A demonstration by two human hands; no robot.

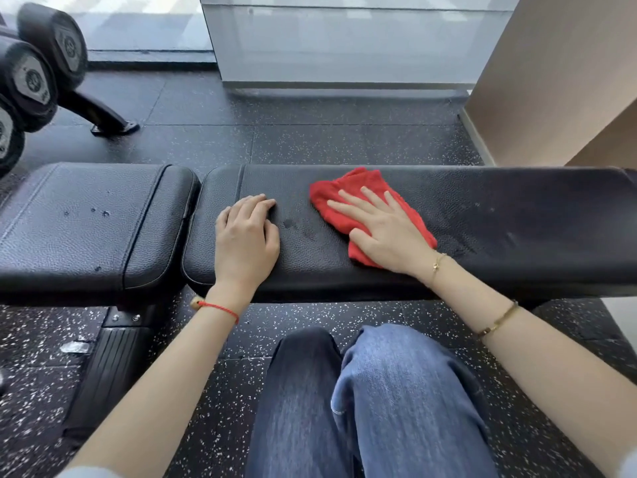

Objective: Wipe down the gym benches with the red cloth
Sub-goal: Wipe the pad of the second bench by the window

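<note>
I have my right hand [382,229] pressed flat on the red cloth [365,188], fingers spread wide and extended, palm down. The hand grips nothing; it pins the cloth against the long back pad [517,215] by pressure alone. The cloth lies bunched under and ahead of the fingertips, with one corner showing beside the wrist.

My left hand [246,232] rests on the same pad, well to the left of the cloth. Its fingers are loosely curled, knuckles up, and it holds nothing; I judge that it serves as a brace.

Step in hand: wiping the top surface of the long pad. Faint damp marks [300,229] lie between my two hands. Streaks also show on the pad to the right of my right hand, though I cannot tell whether these are wet residue or wear.

Next move, as I judge it:
1. Keep the palm flat and the pressure even, so that the cloth does not slip out from under the fingers.
2. Sweep the cloth left toward the marks beside my left hand.
3. Lift the left hand clear before the cloth reaches it.

The seat pad [89,222], beyond my left hand, carries several droplets [103,213] and appears not yet wiped.
</note>
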